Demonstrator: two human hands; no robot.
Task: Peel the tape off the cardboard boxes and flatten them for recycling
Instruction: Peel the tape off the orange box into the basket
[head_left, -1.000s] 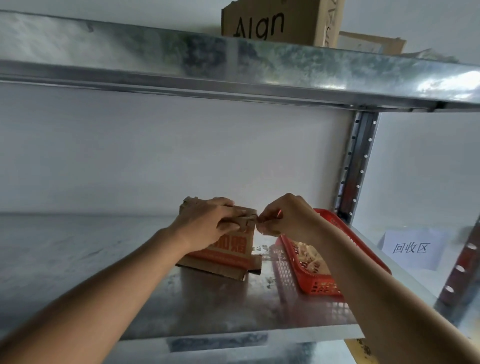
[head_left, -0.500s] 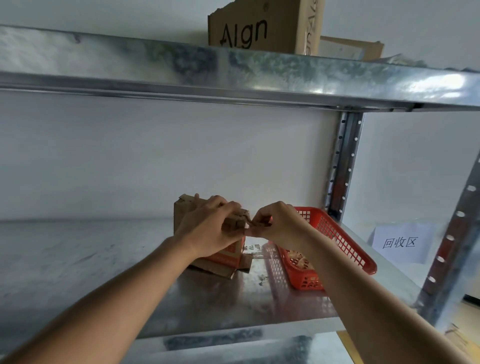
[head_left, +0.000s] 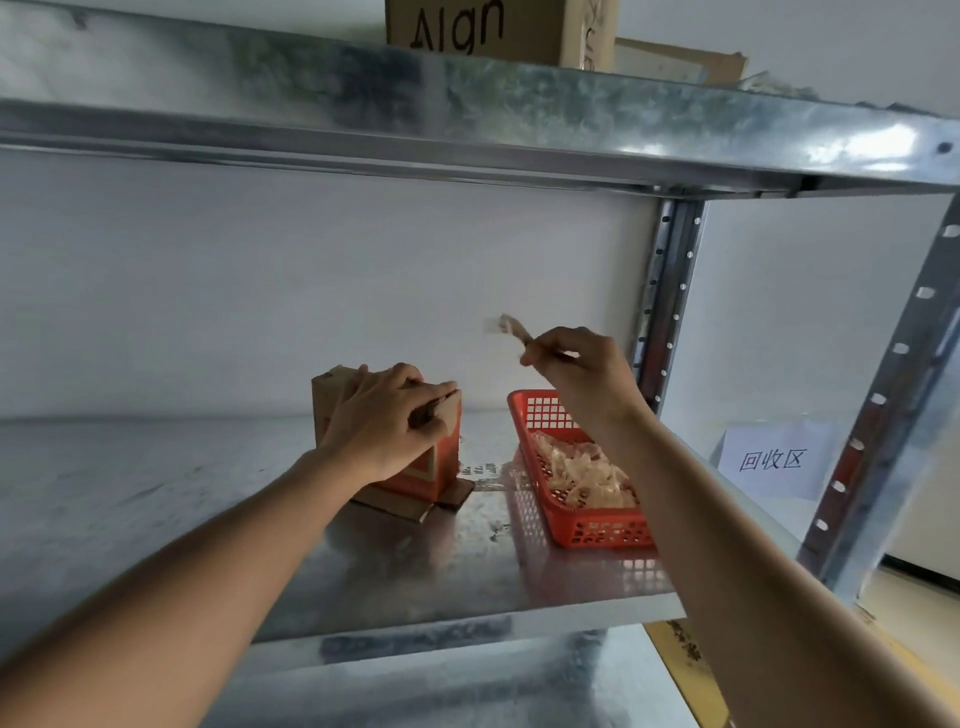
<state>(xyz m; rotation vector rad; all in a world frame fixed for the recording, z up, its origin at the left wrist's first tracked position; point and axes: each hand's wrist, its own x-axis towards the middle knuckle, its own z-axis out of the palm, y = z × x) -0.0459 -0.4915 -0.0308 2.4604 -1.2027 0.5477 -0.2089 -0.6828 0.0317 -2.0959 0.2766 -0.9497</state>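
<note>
1. Metal shelf (head_left: 156, 499): galvanised surface carrying the items below; an upper shelf (head_left: 467, 119) spans the top of the view.
2. Printed carton (head_left: 498, 28): stands on the upper shelf, near its front edge.
3. Red basket (head_left: 602, 535): lies toward the right edge of the metal shelf and holds crumpled tape scraps (head_left: 582, 473).
4. Paper sign (head_left: 774, 460): stands beyond the right edge.
5. Cardboard box (head_left: 441, 462): upright, mid-shelf, just left of the basket, its bottom flaps splayed on the surface.
6. Left hand (head_left: 384, 421): fingers curled over the box top, gripping it.
7. Right hand (head_left: 582, 369): raised above the basket, apart from the box, fingertips pinching a tape strip (head_left: 511, 328).
</note>
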